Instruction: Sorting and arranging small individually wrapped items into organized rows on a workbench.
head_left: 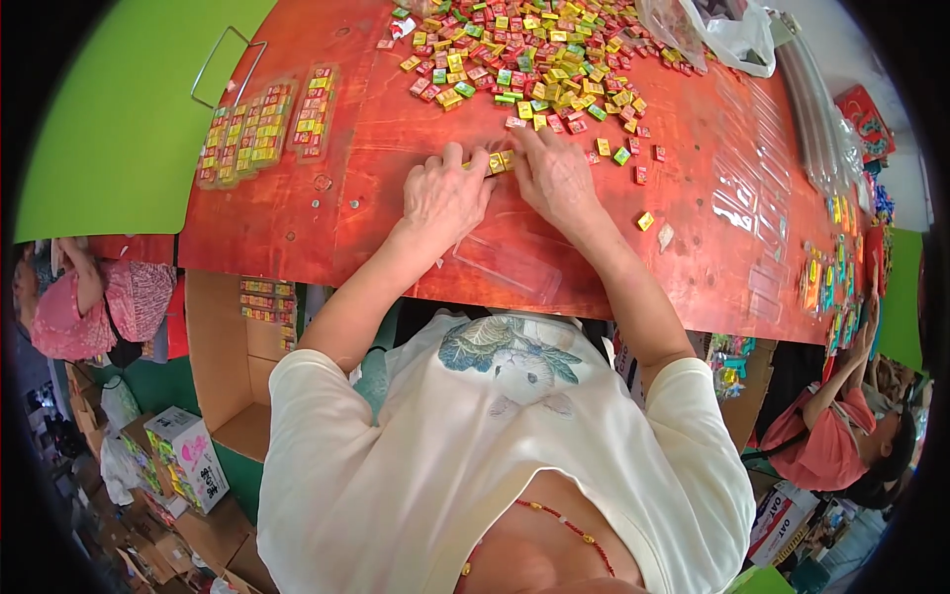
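My left hand (445, 196) and my right hand (560, 183) are close together over the red table, fingers curled. Between them is a short row of small yellow wrapped blocks (502, 161); the fingertips of both hands press on its ends. Just beyond my fingers spreads a large pile of small wrapped blocks (539, 74) in red, yellow and green. Nearer to me, by the table's front edge, lies a clear plastic tray (510, 269). My fingers partly hide the row between them.
Filled clear trays (315, 114) lie at the left beside a green board (119, 109) and a wire handle (228, 69). Clear empty trays (757, 193) and a plastic bag (737, 40) are at the right. A cardboard box (223, 356) stands below. People (821, 436) sit on both sides.
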`<state>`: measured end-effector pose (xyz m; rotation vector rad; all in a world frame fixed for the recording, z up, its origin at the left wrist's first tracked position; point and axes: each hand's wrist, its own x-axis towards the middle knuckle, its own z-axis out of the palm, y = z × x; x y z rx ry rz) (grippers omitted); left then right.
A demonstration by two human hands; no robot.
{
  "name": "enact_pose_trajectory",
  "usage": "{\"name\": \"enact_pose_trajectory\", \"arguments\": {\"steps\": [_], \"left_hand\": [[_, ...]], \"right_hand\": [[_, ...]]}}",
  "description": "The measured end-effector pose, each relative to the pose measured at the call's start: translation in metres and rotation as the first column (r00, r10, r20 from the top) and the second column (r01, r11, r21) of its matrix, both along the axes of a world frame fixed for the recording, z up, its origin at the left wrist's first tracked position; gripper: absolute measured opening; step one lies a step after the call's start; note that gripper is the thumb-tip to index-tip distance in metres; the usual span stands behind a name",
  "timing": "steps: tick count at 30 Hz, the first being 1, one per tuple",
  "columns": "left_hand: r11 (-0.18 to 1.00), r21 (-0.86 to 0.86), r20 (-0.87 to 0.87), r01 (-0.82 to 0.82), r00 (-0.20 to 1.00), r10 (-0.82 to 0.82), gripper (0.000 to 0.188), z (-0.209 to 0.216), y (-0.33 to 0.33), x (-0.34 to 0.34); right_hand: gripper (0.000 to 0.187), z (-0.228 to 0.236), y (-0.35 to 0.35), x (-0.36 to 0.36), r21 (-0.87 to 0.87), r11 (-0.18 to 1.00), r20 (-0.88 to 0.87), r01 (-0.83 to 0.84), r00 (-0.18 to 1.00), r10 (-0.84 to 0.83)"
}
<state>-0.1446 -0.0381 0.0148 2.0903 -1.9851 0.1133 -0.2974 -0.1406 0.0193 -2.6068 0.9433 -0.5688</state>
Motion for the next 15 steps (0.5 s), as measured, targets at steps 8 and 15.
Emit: {"name": "enact_pose_trajectory", "arguments": {"steps": [8,15], "left_hand": [[1.000,-0.023,0.014,0.008,1.000,-0.008,0.040,-0.004,0.001,0.000],[1.000,0.024,-0.073,-0.010,0.997,0.012,0.049,0.008,0.002,0.001]], "right_hand": [[0.020,-0.003,-0.030,-0.001,-0.377,0.926,-0.142,-0.011,0.989,-0.046],[0.019,0.006,0.007,-0.014,-0.162,0.986,-0.110,0.040,0.992,-0.058]]}}
